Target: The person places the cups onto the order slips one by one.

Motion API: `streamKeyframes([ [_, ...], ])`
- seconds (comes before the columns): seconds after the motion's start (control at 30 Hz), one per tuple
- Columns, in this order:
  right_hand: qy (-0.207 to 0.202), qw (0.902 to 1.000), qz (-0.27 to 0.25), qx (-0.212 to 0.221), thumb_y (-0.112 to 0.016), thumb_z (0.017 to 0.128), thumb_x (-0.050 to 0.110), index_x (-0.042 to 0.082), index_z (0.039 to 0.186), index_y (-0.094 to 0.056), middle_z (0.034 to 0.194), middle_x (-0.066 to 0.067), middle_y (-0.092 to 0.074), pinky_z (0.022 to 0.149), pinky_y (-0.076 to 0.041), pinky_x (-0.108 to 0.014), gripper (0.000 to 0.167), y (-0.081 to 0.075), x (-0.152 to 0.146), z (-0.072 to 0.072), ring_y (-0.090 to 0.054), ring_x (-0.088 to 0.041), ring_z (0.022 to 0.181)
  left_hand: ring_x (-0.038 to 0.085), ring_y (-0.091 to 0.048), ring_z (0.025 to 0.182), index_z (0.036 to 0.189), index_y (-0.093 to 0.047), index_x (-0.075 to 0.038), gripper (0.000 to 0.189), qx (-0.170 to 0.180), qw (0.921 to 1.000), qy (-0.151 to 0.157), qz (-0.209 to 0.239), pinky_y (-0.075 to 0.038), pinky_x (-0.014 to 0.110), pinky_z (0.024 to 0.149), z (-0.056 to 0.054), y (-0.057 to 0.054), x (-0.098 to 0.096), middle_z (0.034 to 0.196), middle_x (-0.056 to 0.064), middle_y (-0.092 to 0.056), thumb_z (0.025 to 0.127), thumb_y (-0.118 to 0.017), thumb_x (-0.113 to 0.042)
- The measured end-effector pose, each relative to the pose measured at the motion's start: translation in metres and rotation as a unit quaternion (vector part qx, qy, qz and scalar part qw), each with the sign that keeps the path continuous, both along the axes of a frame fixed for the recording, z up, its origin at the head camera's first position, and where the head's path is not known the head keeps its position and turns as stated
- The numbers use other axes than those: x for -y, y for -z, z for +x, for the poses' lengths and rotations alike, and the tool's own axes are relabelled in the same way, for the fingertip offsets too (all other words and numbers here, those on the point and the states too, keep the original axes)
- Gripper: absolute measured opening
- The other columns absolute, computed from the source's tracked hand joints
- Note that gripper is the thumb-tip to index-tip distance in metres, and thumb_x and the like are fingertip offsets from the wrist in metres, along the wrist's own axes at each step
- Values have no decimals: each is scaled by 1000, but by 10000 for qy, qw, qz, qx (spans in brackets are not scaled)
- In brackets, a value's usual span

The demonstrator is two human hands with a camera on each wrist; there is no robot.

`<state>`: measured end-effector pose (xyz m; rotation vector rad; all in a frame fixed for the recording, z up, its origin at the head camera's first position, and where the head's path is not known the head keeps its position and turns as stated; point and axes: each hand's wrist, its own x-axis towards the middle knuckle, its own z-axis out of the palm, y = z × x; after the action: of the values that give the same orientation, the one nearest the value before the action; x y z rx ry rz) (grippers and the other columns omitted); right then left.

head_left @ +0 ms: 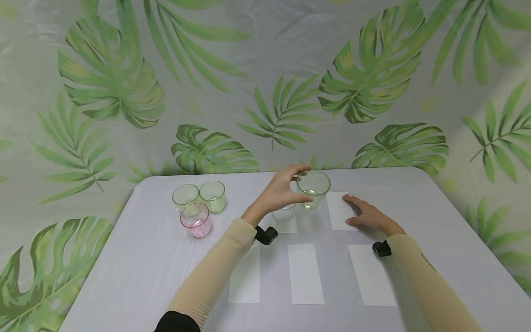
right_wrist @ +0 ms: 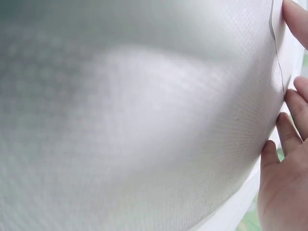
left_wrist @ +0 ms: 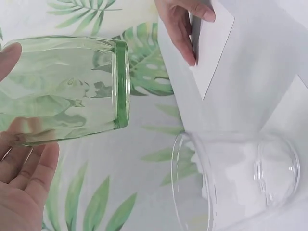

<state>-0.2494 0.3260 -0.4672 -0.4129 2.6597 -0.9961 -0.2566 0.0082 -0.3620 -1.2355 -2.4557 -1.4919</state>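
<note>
My left hand (head_left: 280,189) grips a pale green glass (head_left: 314,186), thumb on one side and fingers on the other, above the back of the table. In the left wrist view the green glass (left_wrist: 72,89) lies sideways across the picture, its thick green base to the right. A clear glass (left_wrist: 236,178) stands on a white paper card (head_left: 288,227), partly hidden behind my left hand in the head view. My right hand (head_left: 370,216) rests with spread fingers on another white card (head_left: 338,213) at the back right. Fingertips (right_wrist: 269,149) touch the white surface in the right wrist view.
Two more green glasses (head_left: 213,197) and a pink glass (head_left: 196,221) stand close together at the back left. Three white cards lie in a front row: left (head_left: 244,281), middle (head_left: 306,276) and right (head_left: 372,276). A leaf-patterned cloth (head_left: 274,115) hangs behind the table.
</note>
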Motion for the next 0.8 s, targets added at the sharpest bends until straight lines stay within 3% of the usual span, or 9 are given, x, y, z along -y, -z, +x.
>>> streamKeyframes([
  [0.27, 56, 10000, 44, 38, -73, 84, 22, -5, 147, -25, 150, -33, -14, 108, -11, -68, 84, -2, 1, -1, -10, -52, 136, 21, -50, 120, 140, -44, -3, 75, 136, 9998, -79, -97, -41, 15, 98, -4, 9, -28, 137, 9, -50, 76, -82, -14],
  [0.4, 148, 9998, 53, 121, -73, 84, 23, -5, 147, -24, 149, -36, -13, 107, -12, -69, 85, -3, 1, -1, -10, -54, 135, 16, -49, 120, 140, -44, -3, 75, 154, 9997, -107, -183, -40, 13, 97, -6, 19, -42, 138, 8, -49, 77, -82, -15],
  [0.8, 227, 9996, -13, 140, -72, 84, 22, -11, 146, -20, 147, -38, -15, 108, -11, -67, 87, -5, 4, 0, -10, -53, 135, 17, -50, 121, 141, -43, -2, 78, 363, 9984, -310, -302, -40, 11, 96, -16, 48, -77, 139, 9, -49, 75, -83, -14],
])
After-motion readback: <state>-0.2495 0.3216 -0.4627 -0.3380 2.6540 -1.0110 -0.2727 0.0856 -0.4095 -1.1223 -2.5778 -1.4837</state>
